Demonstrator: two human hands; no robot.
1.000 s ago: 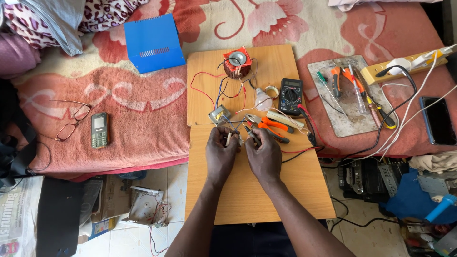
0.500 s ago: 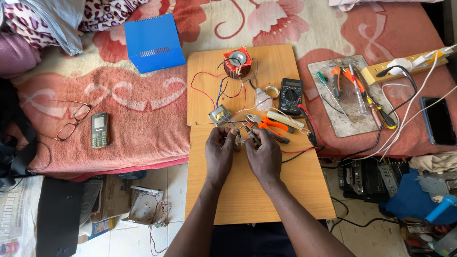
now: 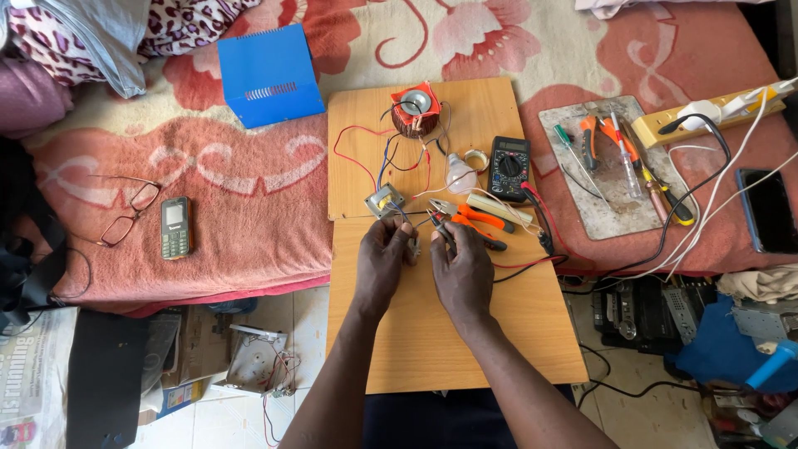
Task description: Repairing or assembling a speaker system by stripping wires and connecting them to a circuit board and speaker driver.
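Pliers right of small transformer

A small grey keypad phone lies upright on the pink blanket, left of the wooden board, its little screen pale and lit-looking. A black multimeter sits on the board's upper right part, its narrow grey display at the top edge. At the far right, a dark smartphone lies on the blanket, its screen black. A folded newspaper with printed text and a colour photo lies on the floor at the lower left corner
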